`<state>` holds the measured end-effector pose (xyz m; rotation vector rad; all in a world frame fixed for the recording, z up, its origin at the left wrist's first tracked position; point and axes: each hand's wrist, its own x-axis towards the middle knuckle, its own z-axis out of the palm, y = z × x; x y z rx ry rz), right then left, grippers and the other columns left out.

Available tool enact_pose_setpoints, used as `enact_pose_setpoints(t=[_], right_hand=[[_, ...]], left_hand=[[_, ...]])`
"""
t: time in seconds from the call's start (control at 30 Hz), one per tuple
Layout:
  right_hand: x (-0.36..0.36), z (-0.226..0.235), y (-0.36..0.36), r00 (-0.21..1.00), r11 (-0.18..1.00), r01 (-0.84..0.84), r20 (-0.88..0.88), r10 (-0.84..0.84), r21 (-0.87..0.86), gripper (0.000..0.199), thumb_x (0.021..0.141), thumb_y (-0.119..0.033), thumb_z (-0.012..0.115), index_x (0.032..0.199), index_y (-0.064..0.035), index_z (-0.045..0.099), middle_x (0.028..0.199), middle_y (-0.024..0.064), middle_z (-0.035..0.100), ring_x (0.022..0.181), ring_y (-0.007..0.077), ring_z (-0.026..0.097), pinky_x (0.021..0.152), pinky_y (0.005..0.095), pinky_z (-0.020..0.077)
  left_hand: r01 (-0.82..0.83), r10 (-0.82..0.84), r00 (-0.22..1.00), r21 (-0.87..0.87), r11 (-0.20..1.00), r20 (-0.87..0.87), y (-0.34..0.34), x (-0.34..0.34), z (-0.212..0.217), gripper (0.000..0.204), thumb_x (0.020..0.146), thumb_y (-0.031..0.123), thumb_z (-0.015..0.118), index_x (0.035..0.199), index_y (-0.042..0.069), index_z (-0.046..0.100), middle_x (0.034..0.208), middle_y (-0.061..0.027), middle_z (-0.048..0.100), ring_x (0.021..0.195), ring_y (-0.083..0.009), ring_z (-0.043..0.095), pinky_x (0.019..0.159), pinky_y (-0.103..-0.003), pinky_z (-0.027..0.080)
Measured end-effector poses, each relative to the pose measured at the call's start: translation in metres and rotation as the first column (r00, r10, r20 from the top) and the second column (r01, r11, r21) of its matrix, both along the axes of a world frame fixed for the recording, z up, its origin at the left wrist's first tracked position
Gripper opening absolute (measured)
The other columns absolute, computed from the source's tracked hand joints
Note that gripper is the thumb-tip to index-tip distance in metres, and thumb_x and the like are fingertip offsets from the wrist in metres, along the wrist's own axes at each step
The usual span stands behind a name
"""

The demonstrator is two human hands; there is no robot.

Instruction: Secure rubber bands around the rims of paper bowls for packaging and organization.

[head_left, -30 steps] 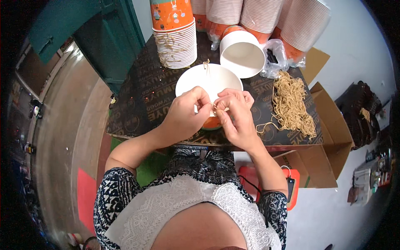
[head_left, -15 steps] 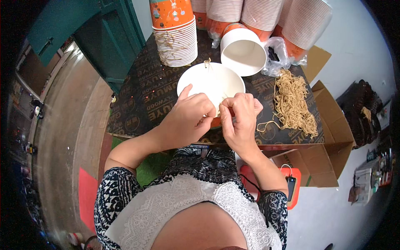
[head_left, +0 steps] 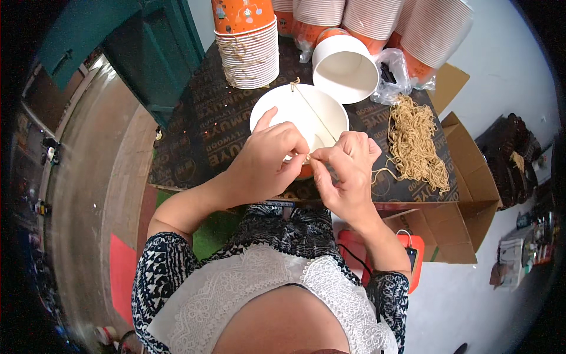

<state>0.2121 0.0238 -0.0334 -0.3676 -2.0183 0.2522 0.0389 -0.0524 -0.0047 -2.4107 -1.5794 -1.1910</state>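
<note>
A round paper bucket (head_left: 282, 109), white inside with an orange outer wall, stands mouth up at the table's near edge. A tan cord (head_left: 315, 113) crosses its mouth, ending in a small knot at the far rim. At the near rim my left hand (head_left: 266, 158) has thumb and index finger pinched on the cord's end, the other fingers curled and one raised. My right hand (head_left: 346, 171) also pinches the cord there, its fingertips almost touching the left ones. The exact hold is partly hidden by the fingers. To the right lies a heap of tan cords (head_left: 416, 147).
A stack of nested buckets (head_left: 247, 59) with cords on their sides stands at the far left. Another bucket (head_left: 345, 68) lies tipped on its side behind the work. Several bagged stacks (head_left: 436, 38) line the back. An open cardboard box (head_left: 466, 171) adjoins the table's right edge.
The cord across the bucket's mouth now shows as a straight line to the right hand. The right hand has turned and shifted slightly right; the left has barely moved.
</note>
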Motion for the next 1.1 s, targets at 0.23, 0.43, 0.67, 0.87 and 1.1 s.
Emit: enact_pose_setpoints(t=[0.23, 0.43, 0.67, 0.87, 1.1], right_hand=[[0.000, -0.009, 0.006, 0.995, 0.989, -0.093, -0.036, 0.089, -0.111, 0.007, 0.073, -0.010, 0.072, 0.077, -0.0090, 0.067, 0.075, 0.0044, 0.046, 0.081, 0.0238, 0.047, 0.080, 0.0391, 0.0286], [-0.001, -0.011, 0.007, 0.989, 0.965, -0.126, -0.109, 0.104, -0.229, 0.004, 0.076, -0.009, 0.071, 0.077, -0.0078, 0.067, 0.074, 0.0037, 0.047, 0.083, 0.0237, 0.047, 0.081, 0.0379, 0.0300], [-0.004, -0.011, 0.007, 0.991, 0.969, -0.103, -0.105, 0.081, -0.226, 0.004, 0.077, -0.009, 0.071, 0.075, -0.0080, 0.067, 0.073, 0.0041, 0.049, 0.082, 0.0237, 0.048, 0.080, 0.0378, 0.0311], [-0.004, -0.014, 0.010, 0.990, 0.964, -0.113, -0.104, 0.090, -0.241, 0.005, 0.076, -0.008, 0.070, 0.075, -0.0079, 0.066, 0.073, 0.0044, 0.049, 0.081, 0.0237, 0.048, 0.080, 0.0378, 0.0312], [-0.004, -0.011, 0.010, 0.993, 0.967, -0.109, -0.076, 0.094, -0.229, 0.005, 0.076, -0.008, 0.070, 0.074, -0.0073, 0.065, 0.072, 0.0044, 0.049, 0.081, 0.0234, 0.048, 0.079, 0.0378, 0.0310]], left_hand=[[-0.029, 0.032, 0.999, -0.066, 0.997, 0.044, 0.008, 0.002, -0.004, 0.013, 0.080, -0.004, 0.062, 0.084, 0.006, 0.056, 0.079, -0.0036, 0.059, 0.076, -0.0221, 0.062, 0.113, -0.056, 0.028], [0.003, -0.003, 0.999, 0.002, 1.000, 0.053, 0.006, -0.003, -0.010, 0.016, 0.078, -0.003, 0.065, 0.088, 0.007, 0.057, 0.081, -0.0040, 0.060, 0.082, -0.0204, 0.063, 0.114, -0.058, 0.024], [0.050, -0.044, 0.998, 0.134, 0.990, -0.049, 0.005, -0.001, -0.018, 0.024, 0.078, 0.005, 0.072, 0.095, 0.009, 0.055, 0.086, -0.0051, 0.060, 0.085, -0.0238, 0.061, 0.112, -0.064, 0.019], [0.004, -0.005, 1.000, 0.173, 0.985, 0.011, 0.007, 0.002, -0.024, 0.023, 0.078, 0.007, 0.073, 0.091, 0.008, 0.054, 0.085, -0.0052, 0.060, 0.085, -0.0248, 0.061, 0.113, -0.064, 0.019], [0.011, 0.002, 0.998, 0.206, 0.979, -0.063, 0.009, 0.003, -0.021, 0.020, 0.079, 0.003, 0.070, 0.090, 0.008, 0.053, 0.081, -0.0048, 0.060, 0.082, -0.0247, 0.061, 0.113, -0.065, 0.019]])
